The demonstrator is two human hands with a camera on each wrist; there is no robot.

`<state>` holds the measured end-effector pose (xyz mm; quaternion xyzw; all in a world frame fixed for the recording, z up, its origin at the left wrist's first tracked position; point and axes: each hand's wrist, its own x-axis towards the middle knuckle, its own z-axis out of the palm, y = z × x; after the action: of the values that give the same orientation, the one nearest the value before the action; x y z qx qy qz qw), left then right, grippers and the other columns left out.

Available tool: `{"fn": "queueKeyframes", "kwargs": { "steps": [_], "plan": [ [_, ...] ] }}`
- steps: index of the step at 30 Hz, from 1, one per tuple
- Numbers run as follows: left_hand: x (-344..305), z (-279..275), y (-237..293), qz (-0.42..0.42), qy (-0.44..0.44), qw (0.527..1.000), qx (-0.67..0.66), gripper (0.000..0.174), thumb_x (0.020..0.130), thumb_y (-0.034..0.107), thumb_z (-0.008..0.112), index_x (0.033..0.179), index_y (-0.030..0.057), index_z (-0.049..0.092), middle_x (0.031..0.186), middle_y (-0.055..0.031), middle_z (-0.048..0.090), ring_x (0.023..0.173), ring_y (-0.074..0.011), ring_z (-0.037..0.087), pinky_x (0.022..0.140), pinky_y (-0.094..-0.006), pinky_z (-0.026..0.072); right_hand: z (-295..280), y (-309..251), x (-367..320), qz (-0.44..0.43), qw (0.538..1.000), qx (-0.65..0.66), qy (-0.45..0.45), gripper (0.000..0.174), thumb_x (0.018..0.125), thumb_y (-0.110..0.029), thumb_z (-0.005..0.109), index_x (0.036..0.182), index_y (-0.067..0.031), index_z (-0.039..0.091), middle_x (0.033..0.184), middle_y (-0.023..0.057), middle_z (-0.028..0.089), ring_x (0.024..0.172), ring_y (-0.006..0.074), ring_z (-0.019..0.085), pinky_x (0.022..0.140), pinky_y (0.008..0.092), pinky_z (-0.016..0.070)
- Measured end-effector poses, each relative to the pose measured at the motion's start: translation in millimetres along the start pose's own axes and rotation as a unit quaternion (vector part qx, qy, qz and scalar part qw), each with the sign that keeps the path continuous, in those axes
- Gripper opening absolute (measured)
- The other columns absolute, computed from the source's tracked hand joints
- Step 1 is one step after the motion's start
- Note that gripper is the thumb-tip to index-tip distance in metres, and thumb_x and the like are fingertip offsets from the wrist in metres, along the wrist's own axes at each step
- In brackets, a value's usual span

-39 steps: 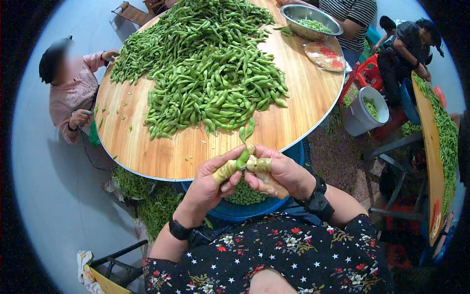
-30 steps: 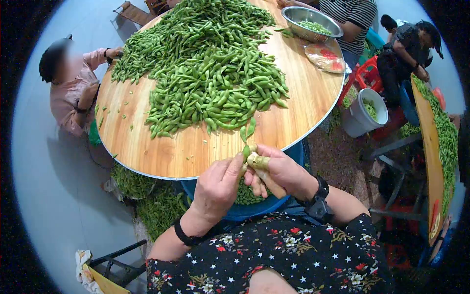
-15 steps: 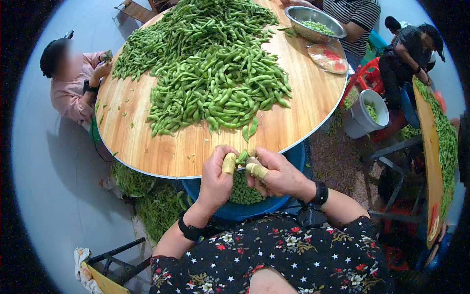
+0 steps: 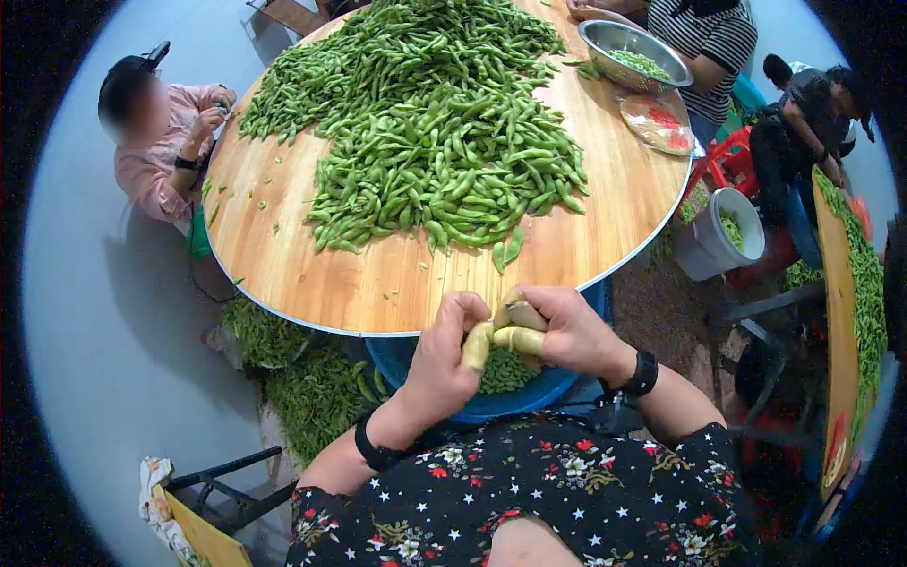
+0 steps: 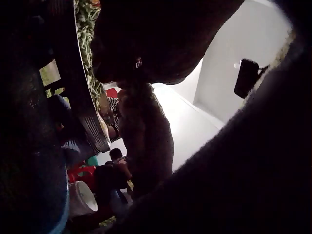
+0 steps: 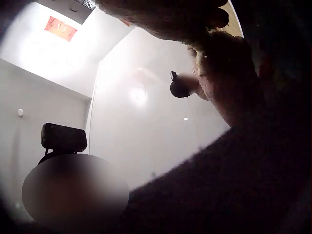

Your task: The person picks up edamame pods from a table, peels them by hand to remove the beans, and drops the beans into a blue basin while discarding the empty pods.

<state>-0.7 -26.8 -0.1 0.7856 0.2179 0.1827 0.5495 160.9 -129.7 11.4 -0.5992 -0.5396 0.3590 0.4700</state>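
Note:
My left hand [image 4: 444, 354] and right hand [image 4: 574, 326] meet just off the near edge of a round wooden table [image 4: 378, 283]. Both thumbs wear yellowish covers and press close together with curled fingers, on a green soybean pod that the thumbs and fingers now mostly hide. Directly beneath is a blue basin [image 4: 487, 408] with shelled green soybeans [image 4: 505, 371]. A large heap of soybean pods [image 4: 453, 142] covers much of the tabletop; two pods [image 4: 507, 251] lie at its near end. The wrist views show the left hand [image 5: 146, 131] and right hand [image 6: 224, 73] as dark shapes.
A steel bowl [image 4: 605, 36] of beans and a plastic-wrapped packet [image 4: 657, 123] sit at the table's far right. Beyond stands a white bucket [image 4: 704, 236]. Loose pods and plant matter [image 4: 316, 402] lie on the floor at left. Other people sit around.
The green pod showed opened between my hands half a second ago; now the thumbs have come together in front of it. The head view has shifted slightly, and the person at left has raised their hands.

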Motion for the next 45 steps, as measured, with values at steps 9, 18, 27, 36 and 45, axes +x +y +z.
{"fn": "queueKeyframes", "kwargs": {
  "steps": [9, 18, 27, 36, 45],
  "plan": [
    [-16.4, 5.3, 14.7, 0.205, 0.023, 0.946, 0.249, 0.043, 0.073, -0.009, 0.055, 0.112, -0.0021, 0.041, 0.088, -0.0209, 0.055, 0.078, -0.0381, 0.059, 0.066, -0.0427, 0.0495, 12.0, 1.1, -6.4, -0.1, 0.987, -0.124, 0.025, 0.021, 0.075, -0.009, 0.065, 0.087, 0.0, 0.051, 0.075, 0.0186, 0.053, 0.071, 0.0385, 0.056, 0.061, 0.0416, 0.0455],
    [-22.2, 7.3, 11.8, 0.165, 0.025, 0.963, 0.213, 0.043, 0.074, -0.007, 0.058, 0.114, -0.0032, 0.04, 0.091, -0.0222, 0.056, 0.081, -0.039, 0.059, 0.07, -0.0419, 0.0504, 21.1, 9.5, 2.7, -0.184, 0.969, -0.159, 0.05, 0.02, 0.071, 0.004, 0.057, 0.09, 0.0012, 0.051, 0.076, 0.0178, 0.053, 0.071, 0.0405, 0.055, 0.062, 0.0415, 0.0461],
    [-56.9, -40.6, 36.4, -0.017, 0.024, 0.98, 0.198, 0.029, 0.082, -0.004, 0.056, 0.11, 0.0003, 0.049, 0.089, -0.0151, 0.061, 0.082, -0.0245, 0.065, 0.074, -0.032, 0.0502, 15.3, 7.1, 1.5, -0.067, 0.993, -0.045, -0.088, 0.015, 0.08, -0.004, 0.055, 0.096, -0.0018, 0.053, 0.074, 0.0198, 0.058, 0.073, 0.0382, 0.06, 0.065, 0.0411, 0.0483],
    [-71.4, -90.8, 17.4, -0.087, -0.103, 0.862, 0.488, 0.025, 0.079, 0.009, 0.063, 0.103, 0.0053, 0.057, 0.084, -0.0169, 0.063, 0.078, -0.0358, 0.062, 0.067, -0.0414, 0.0493, -1.8, 18.8, -13.5, -0.071, 0.985, -0.076, -0.138, 0.014, 0.086, -0.009, 0.054, 0.098, -0.0031, 0.055, 0.083, 0.0168, 0.062, 0.079, 0.0341, 0.062, 0.071, 0.0388, 0.0498],
    [78.3, -67.3, 21.2, 0.159, 0.005, 0.874, 0.459, 0.015, 0.082, 0.016, 0.062, 0.091, 0.0031, 0.06, 0.081, -0.0168, 0.058, 0.078, -0.0353, 0.059, 0.067, -0.0423, 0.0479, -6.4, 5.9, 10.0, -0.048, 0.975, -0.173, -0.132, 0.018, 0.091, -0.012, 0.05, 0.106, -0.0019, 0.053, 0.088, 0.0147, 0.062, 0.083, 0.0311, 0.064, 0.073, 0.0386, 0.049]
  ]
}}
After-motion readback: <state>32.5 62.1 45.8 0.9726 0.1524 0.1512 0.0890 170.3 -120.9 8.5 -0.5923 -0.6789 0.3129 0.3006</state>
